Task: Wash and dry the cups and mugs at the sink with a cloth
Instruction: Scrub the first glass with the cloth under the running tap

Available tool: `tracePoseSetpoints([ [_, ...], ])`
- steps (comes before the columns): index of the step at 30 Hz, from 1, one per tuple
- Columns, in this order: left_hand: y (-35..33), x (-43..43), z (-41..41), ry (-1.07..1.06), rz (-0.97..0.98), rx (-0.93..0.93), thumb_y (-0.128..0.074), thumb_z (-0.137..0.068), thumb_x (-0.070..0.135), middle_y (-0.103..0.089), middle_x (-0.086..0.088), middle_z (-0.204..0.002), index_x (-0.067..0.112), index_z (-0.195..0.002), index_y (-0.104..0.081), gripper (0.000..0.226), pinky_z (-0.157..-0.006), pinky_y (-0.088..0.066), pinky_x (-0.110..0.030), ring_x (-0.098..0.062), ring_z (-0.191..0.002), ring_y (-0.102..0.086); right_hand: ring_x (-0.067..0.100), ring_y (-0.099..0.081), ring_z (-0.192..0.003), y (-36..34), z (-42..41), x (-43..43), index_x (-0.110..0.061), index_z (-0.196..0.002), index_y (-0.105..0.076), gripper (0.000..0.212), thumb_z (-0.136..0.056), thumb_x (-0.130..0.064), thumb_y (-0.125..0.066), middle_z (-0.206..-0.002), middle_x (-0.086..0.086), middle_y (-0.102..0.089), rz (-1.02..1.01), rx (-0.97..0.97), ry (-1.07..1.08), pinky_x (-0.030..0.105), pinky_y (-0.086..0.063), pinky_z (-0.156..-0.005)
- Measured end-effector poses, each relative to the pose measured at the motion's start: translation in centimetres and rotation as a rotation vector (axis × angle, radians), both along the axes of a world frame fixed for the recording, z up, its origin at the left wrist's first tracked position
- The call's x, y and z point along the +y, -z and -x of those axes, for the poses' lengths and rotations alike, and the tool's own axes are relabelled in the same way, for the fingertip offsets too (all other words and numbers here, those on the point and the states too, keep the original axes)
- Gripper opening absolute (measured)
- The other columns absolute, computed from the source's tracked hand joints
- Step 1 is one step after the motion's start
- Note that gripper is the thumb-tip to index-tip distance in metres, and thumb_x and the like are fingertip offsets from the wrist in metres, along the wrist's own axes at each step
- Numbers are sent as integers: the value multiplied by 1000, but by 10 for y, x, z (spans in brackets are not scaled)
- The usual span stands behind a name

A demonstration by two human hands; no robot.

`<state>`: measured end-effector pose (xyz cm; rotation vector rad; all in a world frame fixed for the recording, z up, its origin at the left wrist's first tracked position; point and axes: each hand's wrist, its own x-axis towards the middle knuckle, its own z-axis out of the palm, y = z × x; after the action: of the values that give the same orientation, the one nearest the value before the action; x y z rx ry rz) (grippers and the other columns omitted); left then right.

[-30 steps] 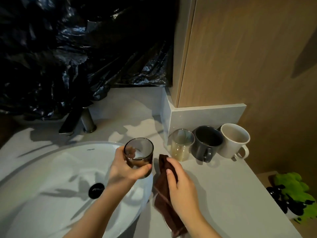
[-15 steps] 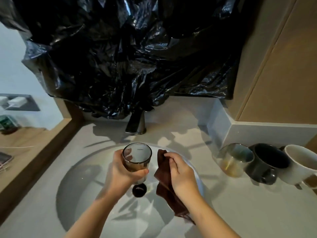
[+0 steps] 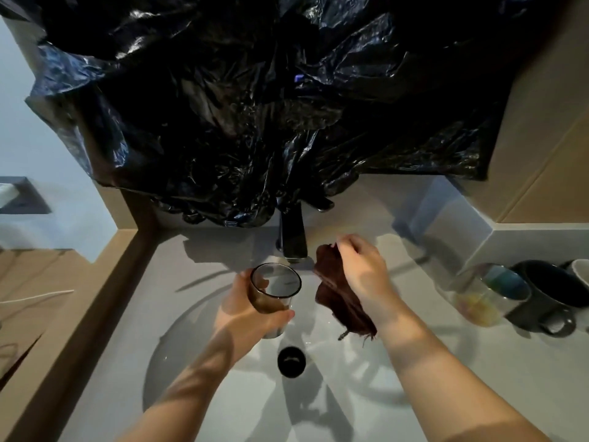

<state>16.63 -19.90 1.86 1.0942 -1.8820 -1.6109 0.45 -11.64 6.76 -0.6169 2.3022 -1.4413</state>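
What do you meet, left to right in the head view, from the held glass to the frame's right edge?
In order: smoked glass, brown cloth, clear glass, dark grey mug, white mug.

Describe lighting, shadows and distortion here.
Head view: dim; hard arm shadows fan across the sink; glare speckles the black plastic sheet; the lens stretches and smears the clear cup and dark mug at right; the left hand's glass is sharp.
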Motion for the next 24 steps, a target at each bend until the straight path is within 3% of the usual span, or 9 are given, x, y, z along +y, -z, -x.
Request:
tracePoseSetpoints([
  [5,4,-12,15,58,-1,-32,-85,-61,8,-74,-1,-73,24,-119,-49,70,-64,-61,-34,-22,-67,-71,26,-61,-99,-11,18,-29,-23,-81,-63,33,-99,-41,-41,-89,0,-64,42,-202,1,38,-46,-97],
  [8,8,-17,22,59,30,-31,-84,-61,7,-73,0,-69,21,-119,-48,69,-65,-61,-40,-25,-64,-71,21,-53,-118,-13,26,-42,-16,-122,-60,40,-99,-43,-41,-120,0,-61,118,-301,-14,31,-38,-101],
  [11,12,-19,25,32,33,-6,-83,-62,4,-72,-4,-66,23,-116,-51,66,-60,-60,-43,-30,-62,-70,10,-45,-110,-10,31,-50,-10,-134,-50,45,-99,-37,-44,-113,-5,-51,178,-321,-37,24,-31,-95],
  [13,13,-19,26,16,19,9,-83,-62,3,-71,-5,-67,27,-114,-53,64,-62,-60,-47,-33,-62,-69,15,-50,-116,-8,31,-54,-13,-130,-55,40,-98,-36,-47,-121,-5,-56,217,-360,-19,30,-37,-103],
  [15,14,-20,24,-7,12,20,-83,-62,3,-71,-2,-65,30,-112,-53,64,-62,-60,-41,-24,-58,-68,26,-57,-113,-7,29,-59,-21,-107,-64,24,-98,-36,-47,-118,4,-63,250,-422,12,42,-43,-103],
  [17,14,-18,23,-23,33,21,-84,-62,3,-71,0,-67,33,-110,-54,63,-57,-59,-34,-18,-60,-69,30,-61,-107,-8,25,-63,-29,-83,-60,21,-97,-37,-47,-113,8,-66,284,-490,32,48,-46,-100],
  [22,16,-17,20,-17,6,53,-82,-62,5,-65,3,-57,29,-115,-53,65,-50,-47,-25,-13,-49,-58,29,-62,-107,-4,23,-70,-28,-85,-59,22,-98,-39,-45,-112,7,-67,374,-592,45,51,-44,-101],
  [24,15,-16,21,-15,17,55,-82,-61,5,-67,4,-60,34,-110,-54,64,-50,-48,-24,-13,-54,-62,29,-60,-110,-4,23,-72,-29,-84,-57,22,-98,-40,-44,-116,7,-65,382,-613,56,52,-43,-102],
])
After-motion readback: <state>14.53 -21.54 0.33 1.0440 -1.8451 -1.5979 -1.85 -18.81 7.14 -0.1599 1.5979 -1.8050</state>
